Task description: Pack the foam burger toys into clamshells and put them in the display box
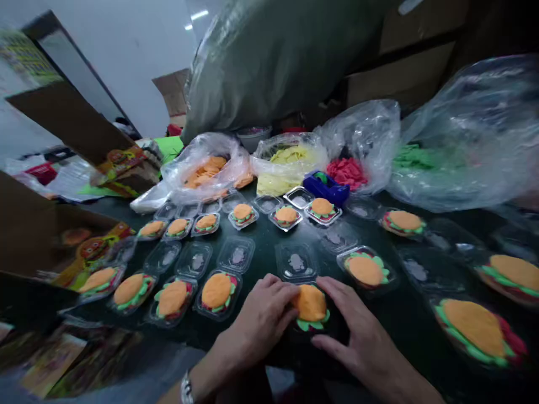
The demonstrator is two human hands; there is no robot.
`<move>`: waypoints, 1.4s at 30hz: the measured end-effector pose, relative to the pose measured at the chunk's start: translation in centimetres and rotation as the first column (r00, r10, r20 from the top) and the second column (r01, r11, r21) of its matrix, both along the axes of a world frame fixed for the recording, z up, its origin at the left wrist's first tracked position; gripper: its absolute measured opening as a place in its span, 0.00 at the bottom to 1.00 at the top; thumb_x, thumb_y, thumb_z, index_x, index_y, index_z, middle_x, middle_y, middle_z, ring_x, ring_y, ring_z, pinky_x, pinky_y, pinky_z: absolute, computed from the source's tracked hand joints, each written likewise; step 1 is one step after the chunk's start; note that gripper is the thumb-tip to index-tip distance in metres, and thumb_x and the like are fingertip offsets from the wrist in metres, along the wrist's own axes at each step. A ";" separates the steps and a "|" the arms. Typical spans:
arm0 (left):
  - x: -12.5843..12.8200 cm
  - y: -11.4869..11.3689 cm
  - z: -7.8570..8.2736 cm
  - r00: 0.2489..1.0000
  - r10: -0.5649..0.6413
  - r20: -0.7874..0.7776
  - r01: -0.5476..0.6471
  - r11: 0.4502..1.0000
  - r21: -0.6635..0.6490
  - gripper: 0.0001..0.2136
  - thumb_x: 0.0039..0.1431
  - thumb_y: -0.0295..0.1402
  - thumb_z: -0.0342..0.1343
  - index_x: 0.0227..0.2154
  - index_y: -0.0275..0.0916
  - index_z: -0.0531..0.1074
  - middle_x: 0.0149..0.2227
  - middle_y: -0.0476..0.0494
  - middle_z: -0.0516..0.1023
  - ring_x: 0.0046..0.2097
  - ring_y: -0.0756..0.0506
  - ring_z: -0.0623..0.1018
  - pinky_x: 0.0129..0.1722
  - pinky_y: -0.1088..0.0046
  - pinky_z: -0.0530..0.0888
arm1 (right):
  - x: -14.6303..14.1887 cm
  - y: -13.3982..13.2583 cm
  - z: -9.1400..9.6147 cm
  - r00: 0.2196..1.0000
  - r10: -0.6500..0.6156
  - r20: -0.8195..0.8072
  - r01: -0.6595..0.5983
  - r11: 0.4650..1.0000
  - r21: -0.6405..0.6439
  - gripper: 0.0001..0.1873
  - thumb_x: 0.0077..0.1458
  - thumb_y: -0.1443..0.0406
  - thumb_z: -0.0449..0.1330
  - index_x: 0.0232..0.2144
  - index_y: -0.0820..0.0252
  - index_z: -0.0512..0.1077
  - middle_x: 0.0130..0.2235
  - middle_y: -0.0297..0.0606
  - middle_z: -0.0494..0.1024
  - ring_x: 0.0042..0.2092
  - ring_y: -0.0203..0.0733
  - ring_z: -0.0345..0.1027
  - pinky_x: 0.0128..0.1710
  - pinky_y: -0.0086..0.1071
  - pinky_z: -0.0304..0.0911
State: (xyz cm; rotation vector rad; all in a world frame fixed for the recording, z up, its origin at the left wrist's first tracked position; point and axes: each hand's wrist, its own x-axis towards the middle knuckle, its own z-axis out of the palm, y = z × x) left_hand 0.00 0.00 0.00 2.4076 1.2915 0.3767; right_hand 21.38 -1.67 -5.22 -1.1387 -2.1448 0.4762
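Between my hands sits a burger-shaped piece [311, 306] with an orange bun top, a frilly green layer and dark red below; its material I cannot tell. The fingers of my left hand [263, 311] are bent and press on the bun's left side. My right hand [357, 322] curves round the right side, thumb and fingers apart, its fingertips close to the bun's edge. A clear plastic lid [297, 261] lies folded back just behind the piece. The tray under it is mostly hidden.
Similar burger-shaped pieces in clear boxes [217, 292] stand in rows on the dark table [261, 255]. Behind are plastic bags of orange [206, 171], yellow [290, 154], red [347, 171] and green pieces [415, 157], beside a blue tape dispenser [326, 189]. A printed cardboard box [92, 252] stands left.
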 end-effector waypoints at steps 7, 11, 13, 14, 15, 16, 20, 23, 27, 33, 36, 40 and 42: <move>0.4 3.3 3.7 0.998 0.046 0.035 -0.050 0.988 0.148 0.13 0.65 0.32 0.48 0.50 0.38 0.69 0.53 0.40 0.72 0.54 0.44 0.69 0.56 0.64 0.67 | 0.8 -0.8 1.1 0.998 0.033 -0.048 -0.030 0.998 0.058 0.30 0.54 0.68 0.62 0.58 0.55 0.57 0.56 0.46 0.66 0.58 0.52 0.60 0.55 0.49 0.64; 2.0 9.4 4.0 0.944 0.071 -0.321 -0.053 0.997 0.064 0.18 0.61 0.34 0.53 0.52 0.32 0.68 0.52 0.32 0.74 0.54 0.36 0.71 0.54 0.57 0.68 | -0.5 -0.6 0.4 1.000 -0.009 -0.017 0.010 0.999 0.034 0.39 0.49 0.70 0.65 0.60 0.58 0.54 0.57 0.51 0.65 0.58 0.56 0.59 0.55 0.54 0.62; 2.3 11.5 3.3 0.928 0.035 -0.370 -0.040 0.999 -0.005 0.17 0.57 0.33 0.57 0.49 0.32 0.71 0.46 0.33 0.78 0.48 0.37 0.76 0.48 0.62 0.72 | -0.8 -0.4 0.0 0.998 -0.033 -0.047 0.036 0.998 0.061 0.38 0.48 0.70 0.66 0.59 0.59 0.55 0.57 0.51 0.65 0.57 0.57 0.59 0.54 0.55 0.62; 2.4 12.2 2.9 0.930 0.021 -0.366 -0.031 0.999 -0.021 0.17 0.56 0.32 0.58 0.48 0.33 0.72 0.44 0.35 0.79 0.46 0.39 0.77 0.45 0.65 0.73 | -0.9 -0.4 -0.1 0.997 -0.040 -0.067 0.045 0.996 0.082 0.36 0.49 0.69 0.66 0.58 0.59 0.57 0.56 0.51 0.65 0.57 0.57 0.60 0.54 0.55 0.63; 2.4 12.7 2.4 0.932 0.013 -0.363 -0.025 0.999 -0.028 0.16 0.56 0.31 0.57 0.47 0.33 0.73 0.44 0.35 0.80 0.46 0.40 0.78 0.44 0.67 0.73 | -1.0 -0.3 -0.1 0.995 -0.044 -0.086 0.053 0.993 0.105 0.34 0.50 0.68 0.65 0.57 0.59 0.59 0.56 0.51 0.66 0.56 0.57 0.60 0.53 0.54 0.63; 2.4 12.9 2.0 0.934 0.010 -0.358 -0.022 0.999 -0.031 0.15 0.56 0.31 0.56 0.47 0.34 0.74 0.44 0.36 0.80 0.46 0.40 0.78 0.43 0.69 0.73 | -1.0 -0.3 0.1 0.994 -0.046 -0.103 0.060 0.990 0.130 0.30 0.51 0.68 0.65 0.56 0.59 0.60 0.55 0.51 0.66 0.55 0.56 0.61 0.52 0.54 0.63; 2.3 13.2 0.8 0.944 -0.001 -0.330 -0.008 1.000 -0.028 0.12 0.57 0.29 0.54 0.43 0.34 0.77 0.41 0.36 0.81 0.44 0.40 0.78 0.43 0.69 0.72 | -1.9 0.2 1.1 0.993 -0.058 -0.105 0.075 0.984 0.164 0.22 0.50 0.70 0.65 0.48 0.60 0.67 0.49 0.48 0.71 0.50 0.55 0.64 0.47 0.52 0.64; 2.2 13.3 0.5 0.955 -0.021 -0.295 0.017 1.000 -0.016 0.10 0.56 0.29 0.53 0.39 0.36 0.78 0.38 0.39 0.81 0.42 0.42 0.78 0.43 0.69 0.72 | -2.9 0.8 1.7 0.996 -0.059 -0.066 0.066 0.992 0.105 0.20 0.47 0.73 0.66 0.44 0.61 0.70 0.46 0.47 0.73 0.48 0.54 0.65 0.45 0.50 0.65; 2.3 13.4 0.5 0.970 -0.030 -0.241 0.034 0.999 0.011 0.10 0.56 0.27 0.52 0.37 0.36 0.78 0.37 0.40 0.81 0.40 0.44 0.77 0.42 0.71 0.71 | -3.0 0.9 1.4 0.997 -0.070 -0.045 0.073 0.995 0.071 0.19 0.48 0.72 0.65 0.44 0.60 0.70 0.46 0.47 0.74 0.48 0.55 0.66 0.45 0.51 0.66; 2.2 13.1 0.1 0.981 -0.038 -0.192 0.044 0.999 0.029 0.10 0.57 0.25 0.49 0.34 0.35 0.76 0.33 0.42 0.80 0.36 0.47 0.76 0.38 0.74 0.72 | -0.8 -0.1 -0.6 1.000 0.017 -0.001 -0.017 0.976 0.217 0.28 0.52 0.68 0.61 0.56 0.58 0.62 0.55 0.49 0.70 0.55 0.55 0.64 0.51 0.50 0.67; 2.1 12.7 0.2 0.984 -0.013 -0.180 0.027 0.997 0.071 0.09 0.58 0.26 0.51 0.38 0.35 0.75 0.36 0.42 0.79 0.38 0.46 0.77 0.40 0.73 0.72 | -0.3 0.2 -1.4 0.998 0.041 0.055 -0.055 0.959 0.279 0.28 0.53 0.68 0.60 0.56 0.59 0.62 0.55 0.47 0.70 0.56 0.51 0.66 0.51 0.44 0.69; 1.8 10.0 1.5 0.990 0.052 -0.133 -0.027 0.982 0.186 0.13 0.59 0.28 0.53 0.47 0.34 0.70 0.47 0.35 0.75 0.50 0.41 0.72 0.49 0.66 0.70 | -0.1 0.0 -1.4 1.000 -0.011 0.026 0.003 0.950 0.313 0.29 0.54 0.68 0.58 0.58 0.60 0.59 0.56 0.47 0.69 0.56 0.49 0.66 0.52 0.39 0.69; 1.7 7.4 2.2 0.997 0.036 -0.074 -0.024 0.988 0.155 0.10 0.62 0.28 0.50 0.44 0.35 0.72 0.43 0.39 0.76 0.46 0.43 0.73 0.48 0.69 0.70 | 0.2 -0.9 -1.2 0.997 -0.074 -0.026 0.079 0.955 0.288 0.28 0.56 0.67 0.57 0.59 0.60 0.59 0.57 0.48 0.68 0.56 0.49 0.66 0.51 0.39 0.69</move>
